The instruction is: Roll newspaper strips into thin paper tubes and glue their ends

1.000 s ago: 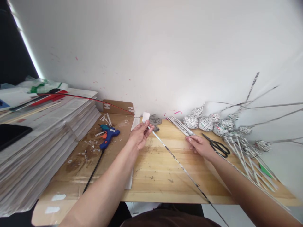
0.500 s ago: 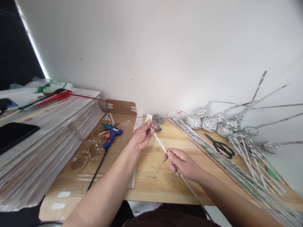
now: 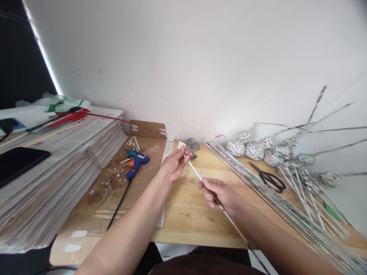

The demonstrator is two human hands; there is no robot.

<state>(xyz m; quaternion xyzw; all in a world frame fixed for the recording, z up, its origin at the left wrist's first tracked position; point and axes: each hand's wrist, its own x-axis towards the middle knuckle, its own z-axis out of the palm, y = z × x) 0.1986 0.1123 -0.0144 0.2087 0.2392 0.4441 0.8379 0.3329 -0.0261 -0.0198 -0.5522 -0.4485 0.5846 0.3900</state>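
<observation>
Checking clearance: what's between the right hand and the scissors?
Head view: from the right hand to the scissors, a strip of tabletop, then the rod bundle, running diagonally.

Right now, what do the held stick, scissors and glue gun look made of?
Held stick: likely rolled paper, mostly matte; pale with dark, print-like patches.
Scissors: probably metal, going by the slim, tapering dark blades; the black handles could be coated or bare, can't tell.
Glue gun: probably moulded plastic, judging by its smooth, evenly blue body.
</observation>
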